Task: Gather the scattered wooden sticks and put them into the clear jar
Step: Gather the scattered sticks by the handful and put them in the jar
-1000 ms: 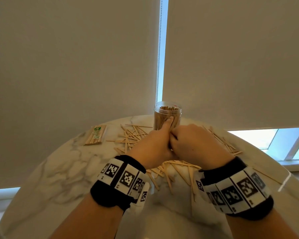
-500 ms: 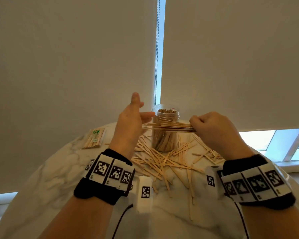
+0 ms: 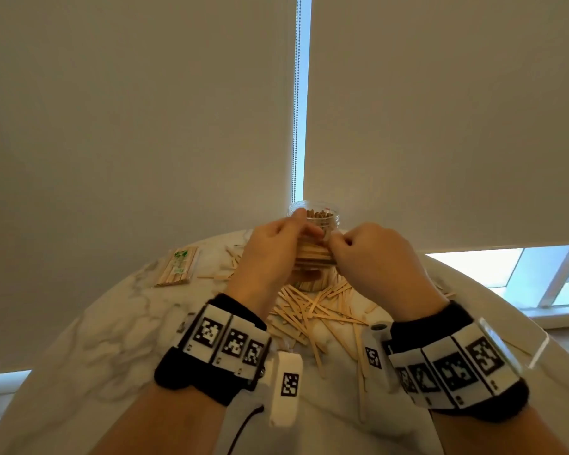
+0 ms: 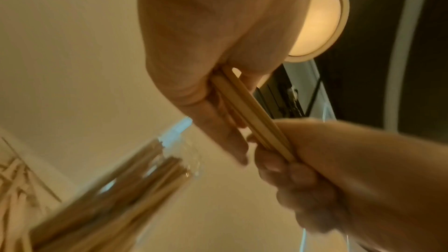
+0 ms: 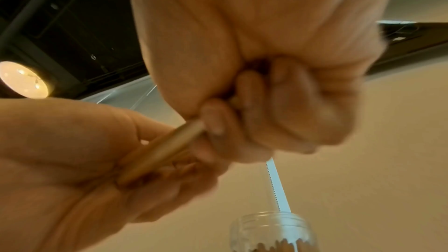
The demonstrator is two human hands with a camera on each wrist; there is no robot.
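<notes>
L hand [image 3: 270, 254] + R hand [image 3: 375, 257] now closed together on stick bundle [image 3: 312, 256], vs spread apart 0.5 s ago. Bundle squared, just before jar [image 3: 314, 213]; insertion likely next. Many sticks [image 3: 312, 310] left on tabletop [image 3: 112, 323].

- Left hand [image 3: 270, 254] and right hand [image 3: 375, 257] grip the two ends of a level bundle [image 3: 312, 256] of sticks, in front of the jar [image 3: 316, 218].
- The jar stands upright on the tabletop [image 3: 79, 339], partly filled with sticks.
- Loose sticks [image 3: 312, 310] lie scattered just before the jar.
- A wrapped pack [image 3: 178, 267] lies apart, left.
</notes>
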